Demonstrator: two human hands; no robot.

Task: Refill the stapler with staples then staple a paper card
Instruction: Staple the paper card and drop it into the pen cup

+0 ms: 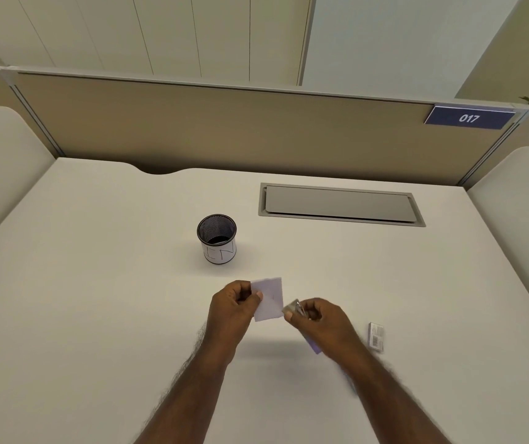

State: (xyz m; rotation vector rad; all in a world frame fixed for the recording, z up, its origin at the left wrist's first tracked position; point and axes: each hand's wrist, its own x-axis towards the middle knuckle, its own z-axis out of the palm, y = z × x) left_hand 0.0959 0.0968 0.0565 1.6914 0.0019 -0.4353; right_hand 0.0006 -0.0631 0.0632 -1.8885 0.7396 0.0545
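Note:
My left hand (232, 307) pinches a pale lilac paper card (269, 299) by its left edge and holds it above the white desk (96, 299). My right hand (321, 322) is closed around a small stapler (293, 307). Its metal nose sticks out toward the card's right edge, and a purple end shows below the hand. Most of the stapler is hidden in the fist. A small box of staples (376, 337) lies on the desk to the right of my right hand.
A black mesh pen cup (217, 238) with a white paper label stands behind the hands. A grey cable hatch (340, 205) is set into the desk at the back right. Beige partition panels close off the back and both sides.

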